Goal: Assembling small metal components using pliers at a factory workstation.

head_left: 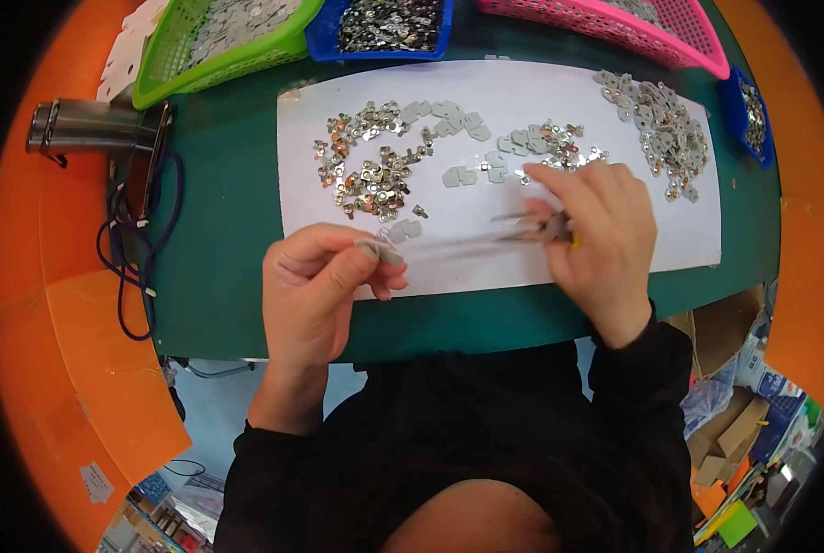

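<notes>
My left hand [309, 288] is closed, pinching a small flat grey piece [382, 252] between thumb and fingertips over the front edge of a white sheet [656, 244]. In my right hand [605, 241] is a pair of pliers [530, 227], smeared by motion, with a bit of yellow on the handle. The right index finger reaches toward small metal clips [525, 175] and grey pieces [496, 168] in the sheet's middle. A loose heap of shiny metal clips [375, 189] lies farther left, with more grey pieces [447, 117] behind it.
At the sheet's right is a pile of assembled grey-and-metal parts [665, 134]. Along the back stand a green basket [223, 76], a blue tray [375, 53] and a pink basket [633, 46]. A smaller blue tray [748, 115] is far right; a steel cylinder [99, 126] and dark cord [174, 212] lie left.
</notes>
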Demonstrator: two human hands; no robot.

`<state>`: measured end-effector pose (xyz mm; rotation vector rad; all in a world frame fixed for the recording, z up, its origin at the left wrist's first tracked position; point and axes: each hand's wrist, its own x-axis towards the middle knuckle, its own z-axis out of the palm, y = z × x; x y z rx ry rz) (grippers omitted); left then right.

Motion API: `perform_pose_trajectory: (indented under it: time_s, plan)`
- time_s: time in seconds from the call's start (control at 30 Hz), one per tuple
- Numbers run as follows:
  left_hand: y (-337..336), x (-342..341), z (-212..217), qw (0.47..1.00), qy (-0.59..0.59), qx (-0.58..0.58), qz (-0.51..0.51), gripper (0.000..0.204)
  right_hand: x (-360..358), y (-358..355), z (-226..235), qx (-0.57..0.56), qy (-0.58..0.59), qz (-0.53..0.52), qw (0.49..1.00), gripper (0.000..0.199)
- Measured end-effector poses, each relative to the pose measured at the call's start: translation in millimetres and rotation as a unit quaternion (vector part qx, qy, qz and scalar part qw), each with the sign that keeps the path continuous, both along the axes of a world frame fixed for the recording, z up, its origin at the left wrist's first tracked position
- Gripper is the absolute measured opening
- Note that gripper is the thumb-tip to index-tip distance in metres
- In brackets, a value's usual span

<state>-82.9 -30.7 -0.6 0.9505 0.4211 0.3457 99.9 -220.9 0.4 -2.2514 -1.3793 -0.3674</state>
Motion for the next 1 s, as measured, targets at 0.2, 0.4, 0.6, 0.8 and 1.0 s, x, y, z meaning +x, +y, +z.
perform_pose_trajectory:
  time_s: [0.2,0.4,0.6,0.8,1.0]
  plan:
    - [-5,-19,-9,0.993,-0.022,0.106,0.043,0.008,-14,11,0,0.039,0.084,0.066,0.994,0.033]
    - [-7,-17,-12,0.982,-0.047,0.165,0.084,0.009,-34,39,-5,-0.013,0.072,0.137,0.988,0.045]
    - [-4,-27,-16,0.984,-0.012,0.143,0.104,0.008,-33,23,-8,-0.044,0.077,0.148,0.985,0.043]
    - [-6,-31,-14,0.988,-0.03,0.115,0.096,0.009,-37,-2,-5,-0.04,0.115,0.154,0.98,0.028]
    - [-16,-20,-15,0.991,-0.041,0.109,0.06,0.011,-37,0,-7,-0.018,0.096,0.147,0.984,0.028]
